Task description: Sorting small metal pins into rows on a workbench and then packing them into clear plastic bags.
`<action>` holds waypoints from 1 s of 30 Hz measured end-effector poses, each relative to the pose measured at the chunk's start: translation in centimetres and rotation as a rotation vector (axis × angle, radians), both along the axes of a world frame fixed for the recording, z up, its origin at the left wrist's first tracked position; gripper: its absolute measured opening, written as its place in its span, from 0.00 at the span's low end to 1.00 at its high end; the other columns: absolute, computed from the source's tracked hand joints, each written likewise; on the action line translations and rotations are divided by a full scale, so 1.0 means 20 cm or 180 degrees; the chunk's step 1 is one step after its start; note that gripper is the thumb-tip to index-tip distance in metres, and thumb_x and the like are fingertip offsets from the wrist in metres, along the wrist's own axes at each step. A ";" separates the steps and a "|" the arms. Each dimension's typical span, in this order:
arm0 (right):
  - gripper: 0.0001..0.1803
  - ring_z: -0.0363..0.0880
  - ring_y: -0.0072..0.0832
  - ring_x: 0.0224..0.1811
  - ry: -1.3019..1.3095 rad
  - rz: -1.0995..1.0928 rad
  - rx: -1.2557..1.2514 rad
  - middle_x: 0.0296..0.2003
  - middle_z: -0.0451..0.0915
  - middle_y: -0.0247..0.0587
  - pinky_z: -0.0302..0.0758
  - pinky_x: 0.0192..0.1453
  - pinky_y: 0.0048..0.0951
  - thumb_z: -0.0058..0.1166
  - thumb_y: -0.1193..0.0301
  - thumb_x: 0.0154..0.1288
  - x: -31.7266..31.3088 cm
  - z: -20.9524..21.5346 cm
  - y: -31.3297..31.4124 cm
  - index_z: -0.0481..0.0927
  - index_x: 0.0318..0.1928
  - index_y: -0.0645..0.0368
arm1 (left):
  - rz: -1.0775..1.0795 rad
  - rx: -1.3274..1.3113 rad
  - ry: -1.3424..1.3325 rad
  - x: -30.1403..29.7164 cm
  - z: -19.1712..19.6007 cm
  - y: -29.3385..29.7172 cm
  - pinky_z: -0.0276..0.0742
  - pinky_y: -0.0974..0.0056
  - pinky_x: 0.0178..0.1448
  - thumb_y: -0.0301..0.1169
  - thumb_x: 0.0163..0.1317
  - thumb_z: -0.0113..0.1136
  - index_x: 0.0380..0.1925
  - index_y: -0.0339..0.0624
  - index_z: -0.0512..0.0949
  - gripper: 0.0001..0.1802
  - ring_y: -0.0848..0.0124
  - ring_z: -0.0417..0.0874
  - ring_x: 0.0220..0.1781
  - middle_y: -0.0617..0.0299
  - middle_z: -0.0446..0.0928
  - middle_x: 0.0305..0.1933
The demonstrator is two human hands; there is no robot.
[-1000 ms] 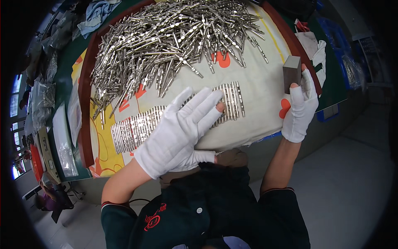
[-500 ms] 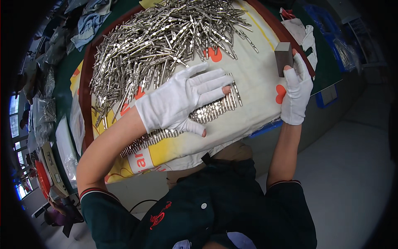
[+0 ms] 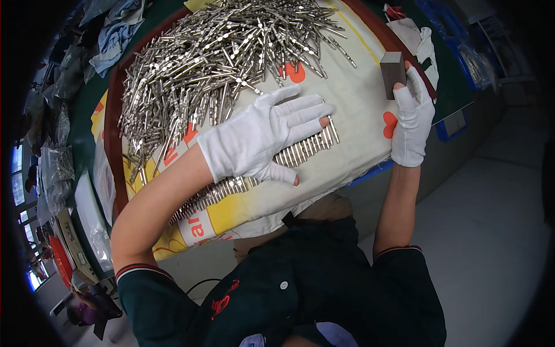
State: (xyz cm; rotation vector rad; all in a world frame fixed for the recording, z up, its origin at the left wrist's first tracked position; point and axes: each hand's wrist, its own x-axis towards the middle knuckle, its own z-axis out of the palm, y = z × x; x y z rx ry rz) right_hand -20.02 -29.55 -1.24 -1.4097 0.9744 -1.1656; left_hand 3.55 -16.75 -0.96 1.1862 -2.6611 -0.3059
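Observation:
My left hand (image 3: 254,134), in a white glove with some bare fingertips, lies flat with fingers spread over a row of short shiny metal rods (image 3: 306,149). The rods lie side by side, and the hand hides the row's middle. My right hand (image 3: 413,128), gloved the same way, grips a grey-brown rectangular block (image 3: 393,78) between thumb and fingers, near the table's right side. Beyond the left hand spreads a large loose heap of similar stepped metal rods (image 3: 225,58), pointing in many directions.
A pale printed cloth (image 3: 352,130) covers the work surface, with a dark red raised rim (image 3: 117,168) around it. White rags (image 3: 426,49) lie past the right rim. At the left are plastic bags (image 3: 92,208) and a beige device (image 3: 75,248) beside a red object.
My left hand has slid slightly to the right along the row, its fingers still spread. My right hand keeps hold of the block. The whole view has shifted a little.

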 end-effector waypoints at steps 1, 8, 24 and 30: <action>0.35 0.77 0.22 0.47 -0.0017 0.0008 -0.0012 0.50 0.78 0.45 0.73 0.45 0.19 0.62 0.70 0.61 0.00 0.00 0.00 0.65 0.66 0.72 | -0.0014 -0.0063 0.0035 0.00 0.00 0.00 0.46 0.45 0.78 0.70 0.52 0.50 0.71 0.39 0.53 0.56 0.54 0.55 0.77 0.51 0.53 0.76; 0.35 0.77 0.20 0.44 -0.0004 -0.0014 0.0008 0.48 0.79 0.44 0.72 0.41 0.18 0.63 0.69 0.61 0.00 0.00 0.00 0.65 0.66 0.71 | -0.0045 -0.0162 0.0087 -0.03 0.00 -0.03 0.45 0.45 0.78 0.68 0.51 0.53 0.66 0.32 0.61 0.55 0.55 0.55 0.77 0.49 0.56 0.74; 0.36 0.76 0.17 0.41 -0.0074 0.0025 0.0023 0.47 0.79 0.42 0.71 0.37 0.17 0.63 0.69 0.60 0.00 0.01 -0.01 0.65 0.65 0.71 | -0.0020 -0.0310 0.0173 -0.07 0.02 -0.09 0.46 0.46 0.78 0.67 0.53 0.52 0.65 0.32 0.61 0.53 0.54 0.57 0.76 0.47 0.59 0.72; 0.37 0.76 0.21 0.47 -0.0200 0.0060 -0.0002 0.50 0.77 0.44 0.73 0.49 0.21 0.63 0.69 0.60 0.00 0.01 0.01 0.64 0.66 0.72 | 0.0430 -0.0056 -0.0373 0.08 0.15 0.08 0.42 0.45 0.78 0.74 0.55 0.40 0.73 0.37 0.51 0.58 0.52 0.51 0.78 0.47 0.52 0.76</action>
